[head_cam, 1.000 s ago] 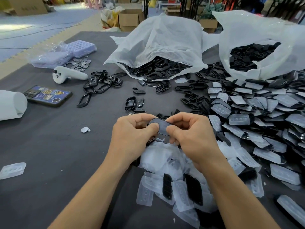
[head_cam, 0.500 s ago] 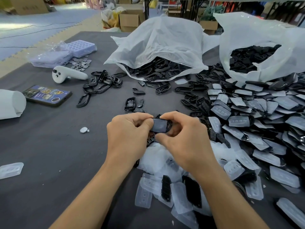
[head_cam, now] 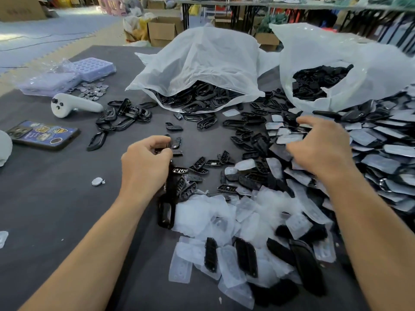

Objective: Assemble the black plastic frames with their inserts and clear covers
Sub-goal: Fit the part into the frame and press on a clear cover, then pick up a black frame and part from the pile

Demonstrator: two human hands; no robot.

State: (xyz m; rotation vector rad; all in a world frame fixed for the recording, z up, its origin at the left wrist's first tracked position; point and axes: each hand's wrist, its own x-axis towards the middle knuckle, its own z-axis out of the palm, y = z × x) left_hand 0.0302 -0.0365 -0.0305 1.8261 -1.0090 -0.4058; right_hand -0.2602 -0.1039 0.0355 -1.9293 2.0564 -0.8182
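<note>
My left grip (head_cam: 146,163) pinches a black frame (head_cam: 167,146) near the middle of the desk (head_cam: 56,198) while my right grip (head_cam: 318,149) hangs spread and empty over the covers (head_cam: 289,138) toward the right edge, so a blind grab there could lift two stuck together or scatter the heap.

Work table (head_cam: 56,198): we see it covered in dark grey cloth, and it fills most of the view.
Floor (head_cam: 51,32): beyond the table's far left edge we see blue-grey mats with joined seams; a pale bright patch lies on them at the left.
Cardboard boxes (head_cam: 165,30): brown and open, they stand on the floor just behind the table; we see one bigger box (head_cam: 20,7) in the top left corner.
Far tables (head_cam: 258,4): long, on thin black legs, along the back of the room.
Light: soft and even over the cloth.
</note>
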